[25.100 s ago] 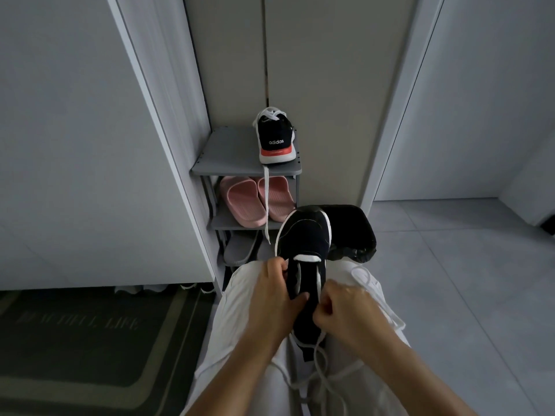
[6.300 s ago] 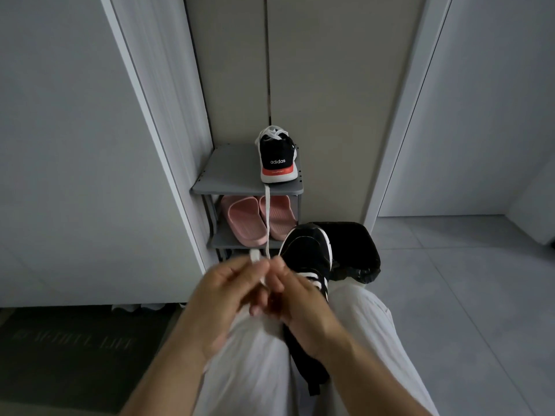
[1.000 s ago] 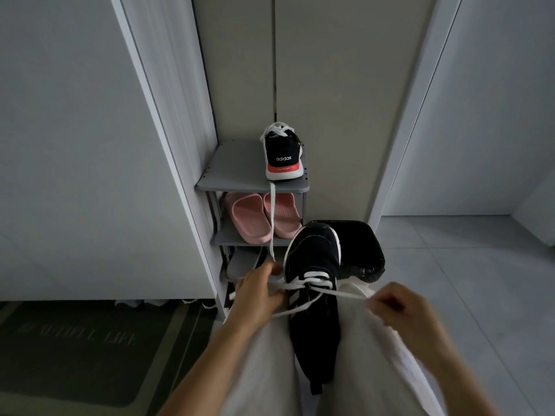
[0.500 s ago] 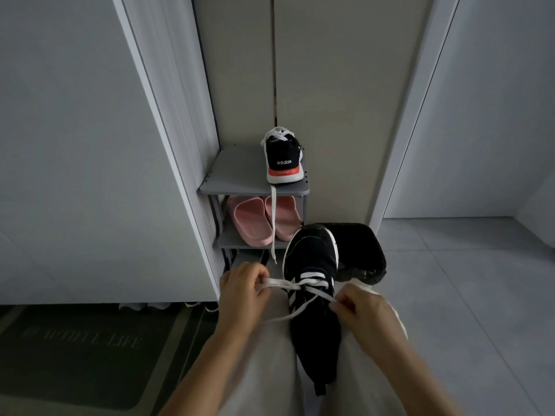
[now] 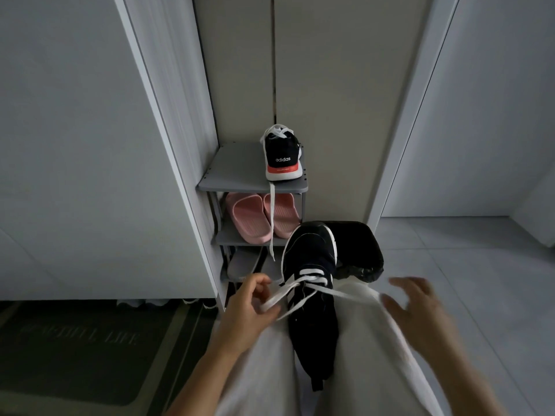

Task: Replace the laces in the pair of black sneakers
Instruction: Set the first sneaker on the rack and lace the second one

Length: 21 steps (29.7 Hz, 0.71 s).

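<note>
sneaker on lap: black, white stripes | lace: white | shelf sneaker: black, red heel band | slippers: pink

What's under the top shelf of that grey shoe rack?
Two pink slippers on the second shelf, the top sneaker's white lace hanging before them. Below, a grey shoe; the left hand and the sneaker on the lap cover the rest.

Dim, flat indoor light greys the scene; the pale tiled floor is the brightest patch, while the dark doormat sinks into shadow, its lettering barely readable. The right hand is smeared by motion blur, the left hand sharper. The flat white shoelace stands out against the black white-soled sneaker, its detail lost in darkness. Wide-angle distortion tilts the white door frame toward the edge
</note>
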{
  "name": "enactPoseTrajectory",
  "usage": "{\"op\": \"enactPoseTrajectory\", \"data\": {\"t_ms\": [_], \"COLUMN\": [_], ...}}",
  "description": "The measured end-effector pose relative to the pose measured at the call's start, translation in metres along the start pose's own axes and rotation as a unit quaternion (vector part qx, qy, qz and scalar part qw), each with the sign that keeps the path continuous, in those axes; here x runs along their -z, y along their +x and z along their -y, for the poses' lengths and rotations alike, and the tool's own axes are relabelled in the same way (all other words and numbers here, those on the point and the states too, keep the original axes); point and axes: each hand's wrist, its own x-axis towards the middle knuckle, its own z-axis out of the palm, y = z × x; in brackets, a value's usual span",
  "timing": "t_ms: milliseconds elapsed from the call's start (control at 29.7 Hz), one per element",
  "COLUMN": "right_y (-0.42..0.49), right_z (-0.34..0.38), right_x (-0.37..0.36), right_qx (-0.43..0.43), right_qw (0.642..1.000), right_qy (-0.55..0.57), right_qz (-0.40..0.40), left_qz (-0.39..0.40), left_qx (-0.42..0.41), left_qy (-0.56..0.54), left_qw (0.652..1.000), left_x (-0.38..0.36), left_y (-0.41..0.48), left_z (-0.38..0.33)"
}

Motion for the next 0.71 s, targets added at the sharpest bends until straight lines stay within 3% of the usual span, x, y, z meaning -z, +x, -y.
{"op": "enactPoseTrajectory", "data": {"t_ms": [101, 202, 336, 437, 504, 605, 706], "right_y": [-0.002, -0.003, -0.001, -0.002, -0.002, 0.002, -0.002], "right_z": [0.039, 0.037, -0.008, -0.033, -0.026, 0.007, 0.044], "right_x": [-0.022, -0.028, 0.009, 0.026, 0.02, -0.001, -0.019], "right_qx": [0.102, 0.11, -0.04, -0.128, -0.096, 0.024, 0.084], "right_qw": [0.99, 0.986, 0.991, 0.987, 0.984, 0.999, 0.992], "right_qy": [0.07, 0.084, 0.111, -0.017, -0.106, -0.003, 0.046], "right_qz": [0.061, 0.091, 0.055, 0.093, 0.111, 0.047, 0.083], "left_qz": [0.026, 0.03, 0.076, 0.08, 0.047, 0.017, 0.018], "left_qx": [0.047, 0.077, 0.088, 0.079, 0.083, 0.093, 0.083], "left_qy": [-0.054, -0.105, -0.126, -0.16, -0.183, -0.168, -0.144], "left_qw": [0.997, 0.991, 0.985, 0.981, 0.978, 0.981, 0.986], "left_x": [0.005, 0.01, 0.013, 0.008, 0.001, -0.006, -0.012], "left_y": [0.003, 0.006, 0.006, 0.004, 0.004, 0.01, 0.019], "left_z": [0.0, 0.0, -0.003, -0.006, -0.009, -0.014, -0.022]}}
